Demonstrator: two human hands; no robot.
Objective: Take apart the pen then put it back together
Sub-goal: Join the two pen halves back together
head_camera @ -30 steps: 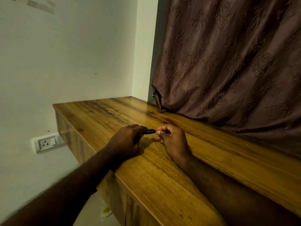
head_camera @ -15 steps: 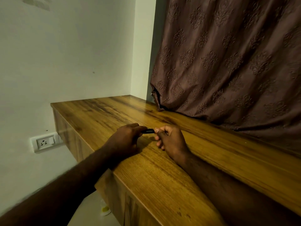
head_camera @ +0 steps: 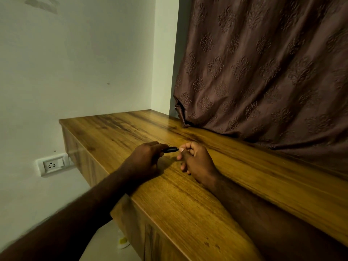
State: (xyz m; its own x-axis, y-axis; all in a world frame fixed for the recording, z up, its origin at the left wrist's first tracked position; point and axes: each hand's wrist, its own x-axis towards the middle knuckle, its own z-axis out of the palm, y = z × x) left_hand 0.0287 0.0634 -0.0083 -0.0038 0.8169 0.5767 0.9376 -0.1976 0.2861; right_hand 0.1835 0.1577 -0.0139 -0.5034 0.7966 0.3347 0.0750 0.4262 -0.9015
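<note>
Nearest to us, two bare forearms reach in from the bottom edge. The left one crosses the front edge of the tabletop (head_camera: 188,208) from the side, while the right one lies along the wood. Below that front edge, down on the pale floor, we can make out a small white and yellow thing (head_camera: 122,243), too blurred to name.

Further in, the two hands meet over the middle of the tabletop. The left hand (head_camera: 145,159) is clenched around one end of the pen (head_camera: 170,149), its fingers curled over so that most of the barrel is hidden inside the fist. The right hand (head_camera: 195,161) pinches the other end between thumb and forefinger, the remaining fingers folded in below. Only a short black stretch of the pen shows between the two hands. It lies roughly level and is held just above the wood rather than resting on it. We cannot tell whether the pen is in one piece or already parted, since both ends are covered.

Past the hands the tabletop runs on to a corner — brown wood with dark grain streaks. To the left, lower on the white wall (head_camera: 75,63), sits a white socket (head_camera: 52,164). At the far right a brown patterned curtain (head_camera: 263,72) hangs down, its hem bunched on the back of the tabletop.
</note>
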